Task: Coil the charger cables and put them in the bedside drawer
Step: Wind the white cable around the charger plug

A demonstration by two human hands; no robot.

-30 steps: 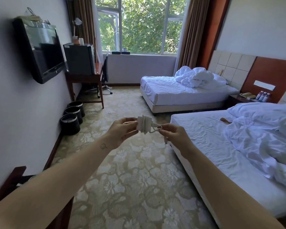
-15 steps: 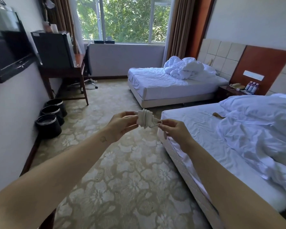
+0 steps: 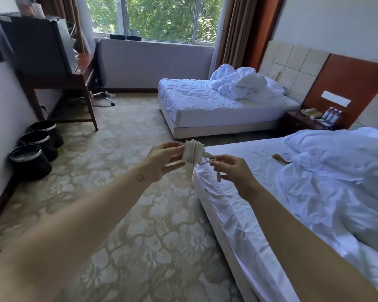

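Note:
A white charger block with its cable wound round it (image 3: 193, 154) is held up in front of me, above the carpet by the near bed's corner. My left hand (image 3: 162, 161) grips the wound block between thumb and fingers. My right hand (image 3: 231, 168) pinches the loose end of the white cable (image 3: 211, 160) just to the right of the block; a short tail with the plug hangs below the fingers. The wooden bedside table (image 3: 301, 124) stands between the two beds at the far right; its drawer front is dark and shut.
The near bed (image 3: 260, 214) with rumpled white bedding fills the right. A second bed (image 3: 205, 105) lies beyond it. Bottles (image 3: 333, 114) and a phone (image 3: 312, 112) top the bedside table. Three black bins (image 3: 31, 160) line the left wall, past them a desk (image 3: 59, 81).
The view has swung right and the room has shifted left. Both hands keep hold of the charger; the right hand has drawn the cable end slightly right and down.

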